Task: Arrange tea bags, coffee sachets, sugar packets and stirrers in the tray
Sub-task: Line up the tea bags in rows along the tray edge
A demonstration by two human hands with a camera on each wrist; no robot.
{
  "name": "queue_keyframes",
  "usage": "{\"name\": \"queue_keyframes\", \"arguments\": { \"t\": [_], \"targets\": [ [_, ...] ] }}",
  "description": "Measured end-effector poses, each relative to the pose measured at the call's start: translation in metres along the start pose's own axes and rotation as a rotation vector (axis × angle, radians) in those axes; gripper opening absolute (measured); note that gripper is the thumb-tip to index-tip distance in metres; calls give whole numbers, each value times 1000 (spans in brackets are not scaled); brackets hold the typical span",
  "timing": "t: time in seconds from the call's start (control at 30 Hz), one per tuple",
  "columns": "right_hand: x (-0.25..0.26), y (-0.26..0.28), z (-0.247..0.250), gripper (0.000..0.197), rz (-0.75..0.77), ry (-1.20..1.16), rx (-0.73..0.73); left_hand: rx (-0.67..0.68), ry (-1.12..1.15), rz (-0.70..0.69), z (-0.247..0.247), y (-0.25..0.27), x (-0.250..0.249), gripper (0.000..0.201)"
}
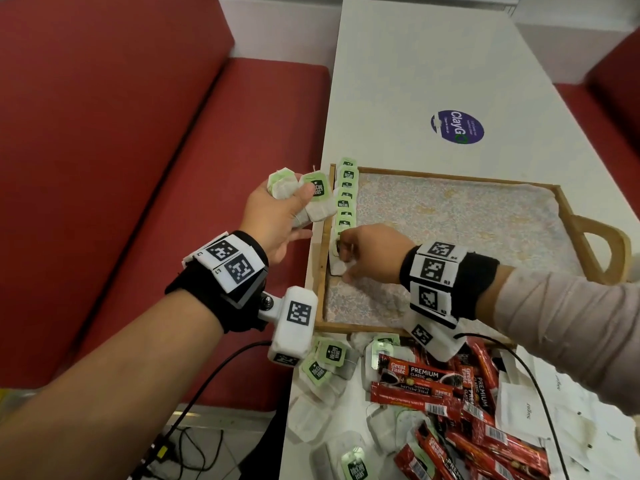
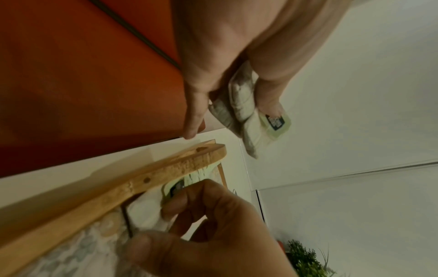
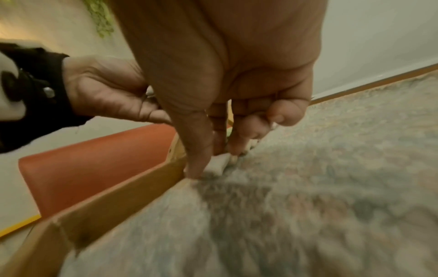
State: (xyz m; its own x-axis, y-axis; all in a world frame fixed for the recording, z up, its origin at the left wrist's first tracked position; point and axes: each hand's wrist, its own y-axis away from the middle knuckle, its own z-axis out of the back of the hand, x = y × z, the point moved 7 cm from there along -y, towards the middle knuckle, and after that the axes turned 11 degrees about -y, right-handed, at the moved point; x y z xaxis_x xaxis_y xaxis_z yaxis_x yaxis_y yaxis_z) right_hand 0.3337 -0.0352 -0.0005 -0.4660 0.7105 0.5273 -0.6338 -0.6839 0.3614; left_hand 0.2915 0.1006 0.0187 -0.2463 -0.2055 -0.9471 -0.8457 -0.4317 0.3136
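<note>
A wooden tray with a flowered cloth lining sits on a white desk, its left wall near the desk's edge beside a red bench. A row of tea bags with green tags stands along the inside of that left wall, running from the far corner toward the person.

The right hand reaches across the tray to the near end of the row. Its grip is closed on one tea bag, thumb and fingers pinching it against the left wall with the bag down on the lining; the right wrist view shows the fingertips pressed into the corner where wall meets cloth.

The left hand hovers just outside the tray's left wall, over the desk's edge. Its grip is clenched round a bundle of tea bags, several white pouches and green tags fanning out above the fingers.

Nearer the person, in front of the tray, a loose heap lies on the desk: more tea bags, red coffee sachets and white sugar packets, partly overlapping. A round blue sticker sits on the desk beyond the tray.
</note>
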Motion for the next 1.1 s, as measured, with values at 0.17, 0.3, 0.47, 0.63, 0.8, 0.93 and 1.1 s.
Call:
{"name": "queue_keyframes", "arguments": {
  "t": [0.17, 0.3, 0.47, 0.63, 0.8, 0.93, 1.1],
  "targets": [
    [5, 8, 38, 39, -14, -253, -80, 10, -34, -12, -4, 3, -3, 15],
    [14, 12, 60, 28, 20, -604, -193, 32, -79, -20, -11, 5, -1, 19],
    [14, 14, 54, 11, -2, -721, -184, 32, -130, -46, -13, 7, -2, 17],
    [3, 18, 48, 11, -55, -763, -152, -48, -103, -114, -7, 8, -7, 17],
    [-13, 26, 27, 19, -160, -695, -21, -54, -59, -124, -5, 9, -10, 17],
    [-20, 27, -1, 12, -240, -619, 133, -56, -64, -123, -5, 9, -8, 17],
    [-23, 19, -12, 8, -287, -575, 187, -57, -52, -122, -3, 9, -6, 17]
  ]
}}
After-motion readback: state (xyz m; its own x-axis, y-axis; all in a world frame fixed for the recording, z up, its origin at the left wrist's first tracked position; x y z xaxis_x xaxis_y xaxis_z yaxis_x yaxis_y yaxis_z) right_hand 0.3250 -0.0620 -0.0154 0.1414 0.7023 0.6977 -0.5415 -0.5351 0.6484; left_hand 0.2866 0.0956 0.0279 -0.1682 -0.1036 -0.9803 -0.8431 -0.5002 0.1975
